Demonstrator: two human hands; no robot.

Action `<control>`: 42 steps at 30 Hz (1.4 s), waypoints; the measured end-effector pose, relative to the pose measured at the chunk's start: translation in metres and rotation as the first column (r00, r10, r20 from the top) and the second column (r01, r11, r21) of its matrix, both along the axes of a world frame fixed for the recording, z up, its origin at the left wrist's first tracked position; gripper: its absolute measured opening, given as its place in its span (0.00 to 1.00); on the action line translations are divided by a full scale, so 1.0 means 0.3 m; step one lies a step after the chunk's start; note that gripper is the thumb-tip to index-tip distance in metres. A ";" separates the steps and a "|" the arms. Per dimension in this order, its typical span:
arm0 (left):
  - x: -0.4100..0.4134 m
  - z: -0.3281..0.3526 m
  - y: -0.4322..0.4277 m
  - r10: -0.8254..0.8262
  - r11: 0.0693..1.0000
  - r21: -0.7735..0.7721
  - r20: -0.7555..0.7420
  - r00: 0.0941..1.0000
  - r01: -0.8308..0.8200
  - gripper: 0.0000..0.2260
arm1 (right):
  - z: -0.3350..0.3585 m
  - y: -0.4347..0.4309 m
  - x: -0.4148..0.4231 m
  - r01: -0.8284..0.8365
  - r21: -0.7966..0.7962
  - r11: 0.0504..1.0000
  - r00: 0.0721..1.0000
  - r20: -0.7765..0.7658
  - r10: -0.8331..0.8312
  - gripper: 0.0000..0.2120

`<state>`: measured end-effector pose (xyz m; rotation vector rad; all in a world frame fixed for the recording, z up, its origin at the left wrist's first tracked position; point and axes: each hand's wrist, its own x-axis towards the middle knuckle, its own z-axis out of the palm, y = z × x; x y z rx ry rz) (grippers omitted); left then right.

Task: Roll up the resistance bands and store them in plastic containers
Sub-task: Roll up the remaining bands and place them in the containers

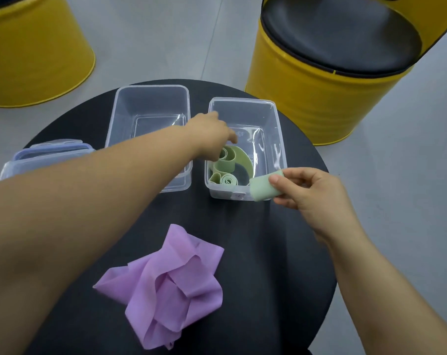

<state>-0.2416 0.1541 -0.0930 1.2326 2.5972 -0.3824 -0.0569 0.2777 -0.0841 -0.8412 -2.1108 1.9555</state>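
Reaches left grip (209, 134) into clear container (242, 100), fingers down on loosely coiled green band (225, 161); cannot tell whether pinching or only pressing. Pinches rolled pale-green band (264, 187) between thumb and fingers of right grip (314, 193), at container's near corner. Purple band (171, 285) crumpled on surface (268, 252), nearer than both grips.

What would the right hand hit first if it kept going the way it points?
Probably the right box at its near corner, the pinched roll leading; if above the rim, the bands inside.
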 end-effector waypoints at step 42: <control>0.165 0.255 -0.170 0.124 0.245 0.801 0.533 0.837 -0.546 0.03 | 0.042 0.058 0.033 0.118 -0.004 0.993 0.993 -0.030 -0.119 0.03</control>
